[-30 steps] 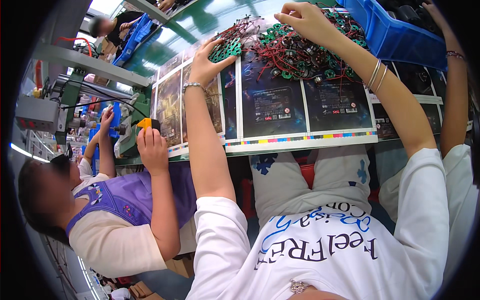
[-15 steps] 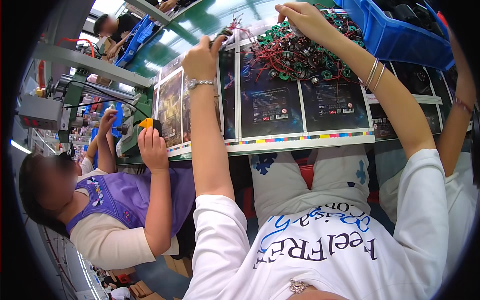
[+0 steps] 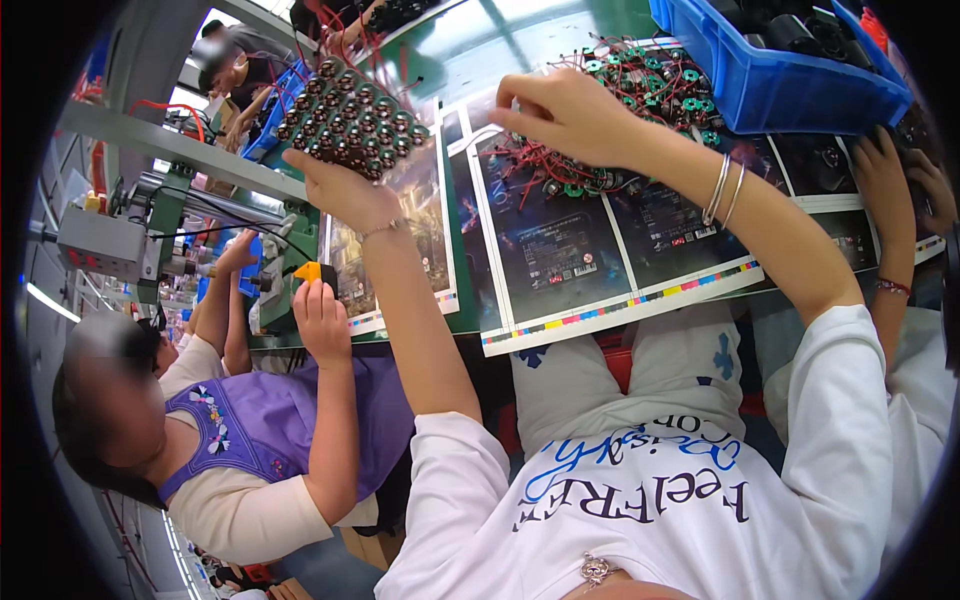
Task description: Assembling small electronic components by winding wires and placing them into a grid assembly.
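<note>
My left hand [image 3: 345,190] grips a tilted block of round shiny metal parts [image 3: 350,120] set in close rows, with red wires rising from its far side. The thumb lies at the block's near left corner, and the other fingers are mostly hidden beneath it. My right hand [image 3: 570,115] is over the left edge of a pile of round green circuit boards with red wires [image 3: 650,85]. Its fingers are curled together, and what they hold, if anything, is not clear. Under the pile lies a dark printed sheet [image 3: 550,245] with a white border.
Another printed sheet [image 3: 385,240] lies to the left on the green table [image 3: 466,225]. A blue bin [image 3: 780,85] of black parts stands at the right. A person in purple [image 3: 270,420] holds a yellow-and-black object [image 3: 315,272] at left; another person's hands [image 3: 885,180] are at right.
My left hand moved left; the small wired piece seen there earlier now shows as a wide block of metal parts. My right hand came nearer and left. A green gap now parts the two sheets.
</note>
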The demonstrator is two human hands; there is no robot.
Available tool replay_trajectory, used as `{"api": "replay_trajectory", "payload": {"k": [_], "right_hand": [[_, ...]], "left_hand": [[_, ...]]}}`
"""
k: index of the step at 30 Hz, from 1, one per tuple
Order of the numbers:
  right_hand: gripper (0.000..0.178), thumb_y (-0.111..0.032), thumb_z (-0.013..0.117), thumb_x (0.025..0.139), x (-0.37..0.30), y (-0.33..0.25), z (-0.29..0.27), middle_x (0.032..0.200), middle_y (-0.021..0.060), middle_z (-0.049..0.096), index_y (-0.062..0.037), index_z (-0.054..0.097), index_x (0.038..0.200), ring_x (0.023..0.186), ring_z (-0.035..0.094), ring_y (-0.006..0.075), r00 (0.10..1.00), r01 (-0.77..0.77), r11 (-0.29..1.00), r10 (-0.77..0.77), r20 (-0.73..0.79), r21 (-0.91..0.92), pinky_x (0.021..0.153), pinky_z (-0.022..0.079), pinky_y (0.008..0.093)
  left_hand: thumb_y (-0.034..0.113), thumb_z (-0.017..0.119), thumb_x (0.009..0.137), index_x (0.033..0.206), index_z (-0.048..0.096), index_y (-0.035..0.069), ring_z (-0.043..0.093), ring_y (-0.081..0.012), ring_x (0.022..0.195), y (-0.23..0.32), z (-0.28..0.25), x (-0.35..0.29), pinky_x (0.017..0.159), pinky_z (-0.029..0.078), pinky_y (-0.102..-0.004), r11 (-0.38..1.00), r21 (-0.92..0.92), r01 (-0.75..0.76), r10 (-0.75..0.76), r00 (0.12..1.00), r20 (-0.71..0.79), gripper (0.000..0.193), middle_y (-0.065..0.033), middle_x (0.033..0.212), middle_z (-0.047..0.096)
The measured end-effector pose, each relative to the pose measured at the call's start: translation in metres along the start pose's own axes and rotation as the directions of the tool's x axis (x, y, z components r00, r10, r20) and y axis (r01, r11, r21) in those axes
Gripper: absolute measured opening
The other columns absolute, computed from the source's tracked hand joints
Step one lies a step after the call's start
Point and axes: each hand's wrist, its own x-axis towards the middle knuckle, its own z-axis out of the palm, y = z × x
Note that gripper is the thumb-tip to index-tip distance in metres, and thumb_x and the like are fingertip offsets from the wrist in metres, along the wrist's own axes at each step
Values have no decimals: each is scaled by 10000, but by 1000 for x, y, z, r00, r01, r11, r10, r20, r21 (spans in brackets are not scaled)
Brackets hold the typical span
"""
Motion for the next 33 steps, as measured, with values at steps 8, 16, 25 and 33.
{"api": "replay_trajectory", "payload": {"k": [8,16,25,33], "right_hand": [[242,-248,489,981,-20,-65,24,679,33,578,-22,570,953,544,455,82,978,188,951,-159,-134,247,531,367,226],[341,-327,517,971,-27,-72,35,669,68,578,-3,573,881,562,470,147,989,-146,857,128,70,494,534,384,291],[405,-348,472,993,-53,-60,57,634,42,531,8,558,820,556,433,133,970,-226,783,236,58,579,525,358,285],[458,-353,461,998,-54,-54,61,622,35,510,11,508,723,549,413,133,978,-200,833,205,48,517,528,354,290]], "left_hand": [[512,366,998,1209,525,34,626,-147,1006,50,-13,-84,808,496,-249,994,-39,98,-87,972,218,546,-82,1170,616],[84,648,871,1364,401,53,578,-173,1071,63,-65,-139,901,457,-269,979,200,-40,-50,903,427,552,-105,1265,552],[-8,644,828,1316,415,41,593,-165,958,65,-75,-157,860,461,-261,956,226,186,-257,902,348,541,-100,1121,600],[60,776,731,1306,408,33,612,-208,904,32,-71,-171,805,490,-267,888,387,-247,104,929,354,683,-119,1120,591]]}}
